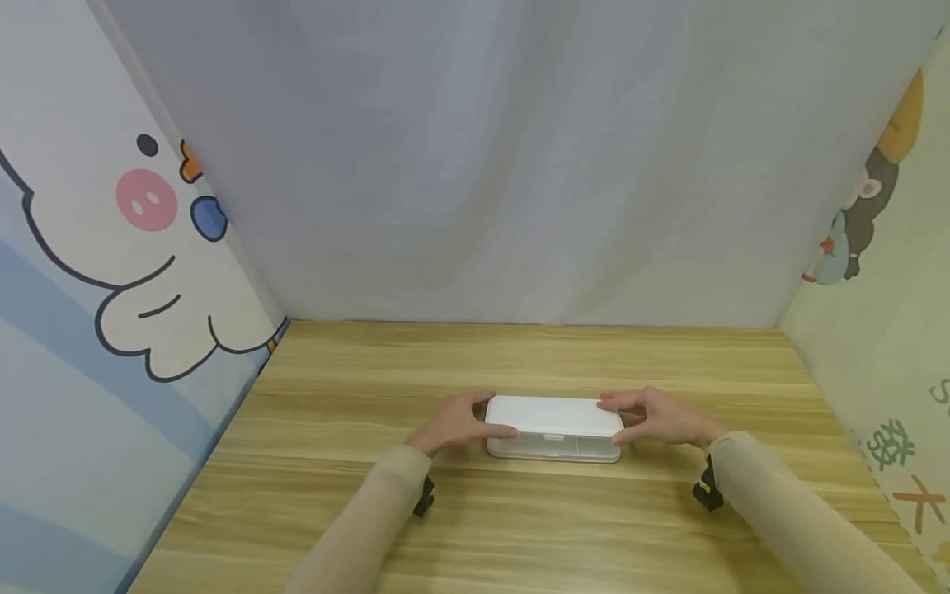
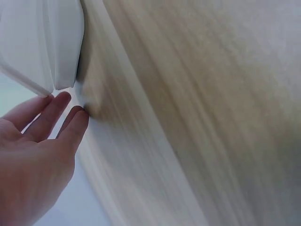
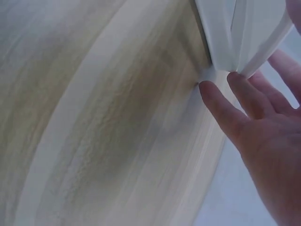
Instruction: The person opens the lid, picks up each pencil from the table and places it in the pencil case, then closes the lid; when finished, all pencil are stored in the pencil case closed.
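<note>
A white pencil case (image 1: 552, 415) lies lengthwise on the wooden table, its lid tilted partly up so a gap shows along the front. Through that gap the case's lower tray (image 1: 530, 450) is visible, with a divider in it. My left hand (image 1: 458, 422) grips the lid's left end, thumb on the front edge and fingers at the back corner. At the other end my right hand (image 1: 660, 417) holds the lid the same way. Both wrist views show fingertips at the hinge side, where the lid (image 2: 23, 44) meets the tray (image 3: 217, 40).
Wood-grain table (image 1: 549, 528) extends around the case. A pale grey curtain (image 1: 519, 165) hangs behind its far edge. Printed cartoon panels stand at the left (image 1: 82, 247) and at the right (image 1: 876, 346).
</note>
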The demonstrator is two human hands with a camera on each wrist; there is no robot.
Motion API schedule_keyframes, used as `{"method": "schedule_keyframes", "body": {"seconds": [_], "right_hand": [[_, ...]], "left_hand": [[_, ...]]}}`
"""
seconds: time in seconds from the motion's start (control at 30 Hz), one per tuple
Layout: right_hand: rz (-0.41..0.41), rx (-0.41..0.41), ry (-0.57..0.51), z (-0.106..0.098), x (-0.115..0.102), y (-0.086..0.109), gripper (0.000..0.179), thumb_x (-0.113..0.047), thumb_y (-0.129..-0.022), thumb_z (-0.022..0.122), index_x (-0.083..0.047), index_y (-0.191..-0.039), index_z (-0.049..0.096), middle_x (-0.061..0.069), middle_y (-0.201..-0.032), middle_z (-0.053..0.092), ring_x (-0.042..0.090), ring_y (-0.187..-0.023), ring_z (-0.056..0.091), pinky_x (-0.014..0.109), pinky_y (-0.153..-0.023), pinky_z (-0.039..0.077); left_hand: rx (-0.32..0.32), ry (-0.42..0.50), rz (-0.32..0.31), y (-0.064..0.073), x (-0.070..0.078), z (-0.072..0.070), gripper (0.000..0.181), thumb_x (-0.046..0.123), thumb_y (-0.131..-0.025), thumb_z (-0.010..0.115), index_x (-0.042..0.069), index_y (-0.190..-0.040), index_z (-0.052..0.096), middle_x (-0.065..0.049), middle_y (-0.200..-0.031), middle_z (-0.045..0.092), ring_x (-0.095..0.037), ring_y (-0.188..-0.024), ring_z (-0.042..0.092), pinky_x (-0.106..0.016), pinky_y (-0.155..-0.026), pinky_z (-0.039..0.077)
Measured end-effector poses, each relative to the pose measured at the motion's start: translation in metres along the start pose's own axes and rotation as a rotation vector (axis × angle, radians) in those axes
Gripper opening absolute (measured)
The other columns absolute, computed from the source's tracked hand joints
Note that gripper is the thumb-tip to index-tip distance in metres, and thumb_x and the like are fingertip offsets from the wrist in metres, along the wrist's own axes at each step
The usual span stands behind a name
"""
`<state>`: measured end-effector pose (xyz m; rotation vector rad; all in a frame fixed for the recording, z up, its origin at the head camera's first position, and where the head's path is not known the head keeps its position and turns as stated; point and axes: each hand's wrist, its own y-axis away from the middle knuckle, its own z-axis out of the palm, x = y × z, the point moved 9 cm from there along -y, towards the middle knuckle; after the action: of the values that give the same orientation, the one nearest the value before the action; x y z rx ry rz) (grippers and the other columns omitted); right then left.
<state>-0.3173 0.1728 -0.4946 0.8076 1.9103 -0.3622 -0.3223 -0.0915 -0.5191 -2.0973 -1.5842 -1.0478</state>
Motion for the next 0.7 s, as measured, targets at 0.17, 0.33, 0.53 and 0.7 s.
{"method": "schedule_keyframes", "body": {"seconds": [0.17, 0.33, 0.53, 0.7], "right_hand": [[-0.004, 0.015, 0.008, 0.0006, -0.0028, 0.0010, 0.063, -0.020, -0.081, 0.077, 0.007, -0.132, 0.051, 0.030, -0.144, 0.032, 0.046, -0.131, 0.028, 0.051, -0.097, 0.037], [-0.010, 0.029, 0.016, 0.0028, -0.0027, 0.0008, 0.065, -0.019, -0.079, 0.078, 0.007, -0.131, 0.051, 0.029, -0.144, 0.032, 0.046, -0.130, 0.031, 0.048, -0.095, 0.040], [-0.005, 0.056, 0.054, 0.0050, -0.0016, 0.0008, 0.066, -0.018, -0.076, 0.080, 0.007, -0.131, 0.052, 0.029, -0.144, 0.032, 0.045, -0.130, 0.032, 0.046, -0.094, 0.041], [0.012, 0.114, 0.140, 0.0034, 0.0014, 0.0018, 0.069, -0.024, -0.071, 0.084, 0.004, -0.128, 0.057, 0.027, -0.143, 0.037, 0.044, -0.128, 0.036, 0.049, -0.096, 0.038]], "left_hand": [[-0.009, -0.002, 0.023, -0.0007, 0.0044, -0.0026, 0.095, 0.056, -0.064, 0.082, 0.004, -0.138, 0.049, -0.011, -0.139, 0.048, -0.028, -0.128, 0.042, -0.043, -0.104, 0.031], [-0.019, 0.002, 0.034, -0.0007, 0.0071, -0.0036, 0.098, 0.049, -0.060, 0.087, 0.000, -0.135, 0.050, -0.013, -0.138, 0.048, -0.030, -0.129, 0.040, -0.043, -0.105, 0.030], [-0.014, -0.004, 0.036, -0.0001, 0.0058, -0.0018, 0.102, 0.048, -0.054, 0.090, 0.000, -0.135, 0.051, -0.012, -0.137, 0.049, -0.028, -0.129, 0.040, -0.040, -0.105, 0.031], [0.014, -0.086, 0.061, -0.0014, 0.0062, 0.0001, 0.105, 0.054, -0.051, 0.089, 0.002, -0.134, 0.053, -0.010, -0.135, 0.052, -0.024, -0.126, 0.044, -0.036, -0.103, 0.033]]}}
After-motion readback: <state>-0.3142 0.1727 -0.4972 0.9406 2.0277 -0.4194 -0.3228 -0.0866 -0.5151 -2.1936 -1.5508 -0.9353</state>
